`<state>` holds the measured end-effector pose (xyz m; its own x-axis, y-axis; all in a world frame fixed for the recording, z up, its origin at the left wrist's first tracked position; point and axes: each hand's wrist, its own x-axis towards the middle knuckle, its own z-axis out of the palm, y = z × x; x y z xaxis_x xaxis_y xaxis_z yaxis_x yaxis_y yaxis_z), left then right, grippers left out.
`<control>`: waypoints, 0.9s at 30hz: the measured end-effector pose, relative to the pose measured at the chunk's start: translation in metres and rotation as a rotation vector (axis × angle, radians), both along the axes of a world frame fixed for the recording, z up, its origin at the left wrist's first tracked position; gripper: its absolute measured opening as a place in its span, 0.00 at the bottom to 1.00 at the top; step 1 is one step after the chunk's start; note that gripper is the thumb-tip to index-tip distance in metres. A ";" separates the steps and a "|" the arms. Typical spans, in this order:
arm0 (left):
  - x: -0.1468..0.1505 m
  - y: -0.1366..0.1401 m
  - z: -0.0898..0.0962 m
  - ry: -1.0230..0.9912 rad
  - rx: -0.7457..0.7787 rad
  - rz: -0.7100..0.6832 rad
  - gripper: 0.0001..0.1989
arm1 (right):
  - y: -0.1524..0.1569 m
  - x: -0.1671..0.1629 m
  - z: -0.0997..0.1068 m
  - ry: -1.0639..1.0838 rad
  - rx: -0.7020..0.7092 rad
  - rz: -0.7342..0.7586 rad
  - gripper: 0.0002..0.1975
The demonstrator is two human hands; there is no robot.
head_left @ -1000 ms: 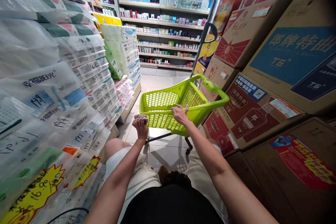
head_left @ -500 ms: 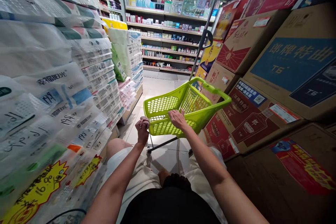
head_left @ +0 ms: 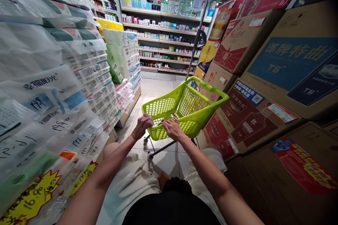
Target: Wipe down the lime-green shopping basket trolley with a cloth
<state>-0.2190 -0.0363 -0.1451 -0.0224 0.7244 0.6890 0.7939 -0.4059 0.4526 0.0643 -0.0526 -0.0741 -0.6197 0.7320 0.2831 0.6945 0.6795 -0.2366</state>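
A lime-green plastic shopping cart (head_left: 190,128) with a lattice basket stands in front of my knees. At its near left corner, my left hand (head_left: 143,123) is closed on a crumpled greyish-pink cloth (head_left: 149,121), which rests against the basket rim. A short way to the right, my right hand (head_left: 172,128) has its fingers curled over the near rim of the same basket. Its fingertips reach to the inner side and are partly hidden. The cart's wheels and dark lower frame (head_left: 163,147) show beneath the basket.
Plastic-wrapped tissue packs (head_left: 89,70) are piled on the left. Stacked cartons (head_left: 293,66) line the right side. A dark pole with a handle (head_left: 200,38) leans behind the cart. Shelves of small goods (head_left: 163,26) stand at the back, beyond the tiled floor (head_left: 158,83).
My right hand has slid left along the basket rim, closer to my left hand. The left hand with the cloth has shifted slightly over the corner. The view has turned a little.
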 end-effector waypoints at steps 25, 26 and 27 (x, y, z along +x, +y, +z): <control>-0.008 0.024 0.009 -0.096 -0.147 0.203 0.23 | -0.001 0.024 -0.009 0.054 -0.043 -0.055 0.24; -0.001 0.027 0.009 -0.160 -0.160 0.252 0.25 | 0.000 0.024 -0.011 0.066 -0.051 -0.059 0.24; 0.009 0.029 0.007 -0.229 -0.167 0.282 0.26 | 0.000 0.024 -0.012 0.077 -0.056 -0.063 0.24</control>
<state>-0.2102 -0.0077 -0.1382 -0.3755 0.7694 0.5168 0.7345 -0.0930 0.6722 0.0880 -0.0523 -0.0859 -0.5503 0.7845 0.2858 0.7134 0.6196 -0.3273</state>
